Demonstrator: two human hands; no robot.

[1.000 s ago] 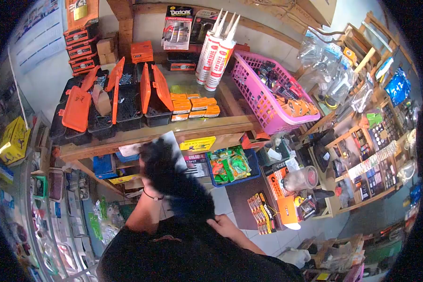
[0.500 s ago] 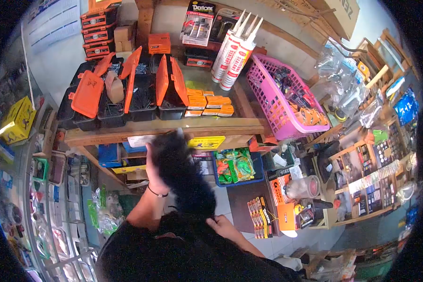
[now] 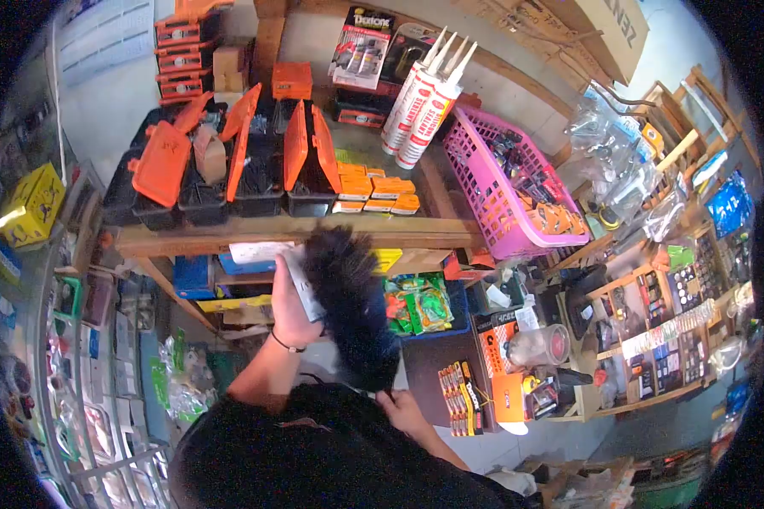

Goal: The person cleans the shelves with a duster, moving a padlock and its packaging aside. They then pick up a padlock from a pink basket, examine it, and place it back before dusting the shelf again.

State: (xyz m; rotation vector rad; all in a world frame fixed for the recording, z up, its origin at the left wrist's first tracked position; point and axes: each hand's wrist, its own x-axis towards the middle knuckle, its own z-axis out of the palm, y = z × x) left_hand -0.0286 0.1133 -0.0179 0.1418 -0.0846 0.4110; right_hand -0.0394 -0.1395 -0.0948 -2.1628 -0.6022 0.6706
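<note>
My left hand [image 3: 291,307], with a thin dark band at its wrist, is closed around a flat whitish packet or box [image 3: 304,287]. Fluffy black bristles of a duster [image 3: 348,293] rise right beside that packet and cover part of it. Lower down, my right hand [image 3: 401,409] is closed at the duster's lower end, where the handle is mostly hidden. Just beyond both hands runs the wooden front edge of a counter [image 3: 314,236].
Black bins with orange lids [image 3: 161,165], small orange boxes [image 3: 373,191], sealant tubes [image 3: 424,110] and a pink basket [image 3: 518,204] stand on the counter. Below are a blue tray of green packets [image 3: 424,305] and battery packs [image 3: 460,399]. Glass shelving [image 3: 102,365] lines the left.
The duster has swung slightly right and its bristles have spread. More of the whitish packet in my left hand shows now. My right hand keeps its grip.
</note>
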